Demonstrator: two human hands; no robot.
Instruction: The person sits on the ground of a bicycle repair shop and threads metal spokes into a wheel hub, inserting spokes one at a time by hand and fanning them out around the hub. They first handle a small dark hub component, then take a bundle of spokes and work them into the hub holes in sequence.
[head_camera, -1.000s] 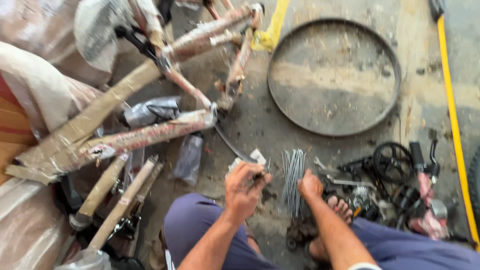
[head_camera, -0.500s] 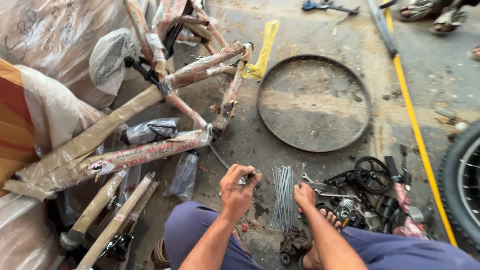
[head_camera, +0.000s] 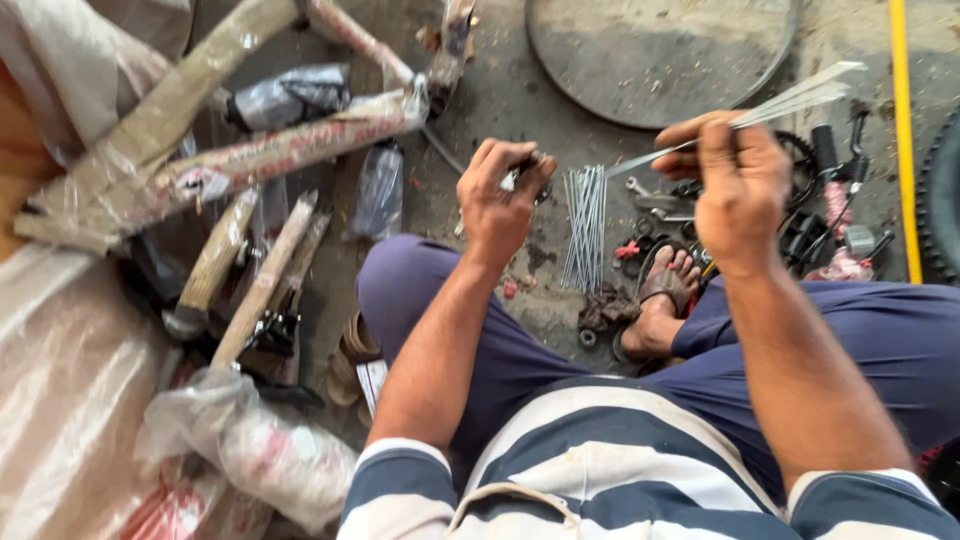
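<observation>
Our right hand (head_camera: 735, 190) pinching a few thin spokes (head_camera: 790, 100) raised over the floor, our left hand (head_camera: 500, 195) closed on a small dark part, spoke bundle (head_camera: 585, 225) between them, wrapped bike frame (head_camera: 270, 150) left, bare rim (head_camera: 660, 60) ahead, black parts (head_camera: 830, 225) crowding our sandalled foot (head_camera: 670, 290).

Far left, the paper-wrapped bicycle frame (head_camera: 270, 150) is tan and pinkish with red print. The bundle of thin metal spokes (head_camera: 585, 225) on the grey concrete floor (head_camera: 480, 110) is silver, as are the loose spokes (head_camera: 790, 100) far right. Near, the short-sleeved shirt (head_camera: 600, 460) has navy and white stripes; the trousers (head_camera: 520, 350) are dark blue. A yellow strip (head_camera: 903, 140) runs far right.
</observation>
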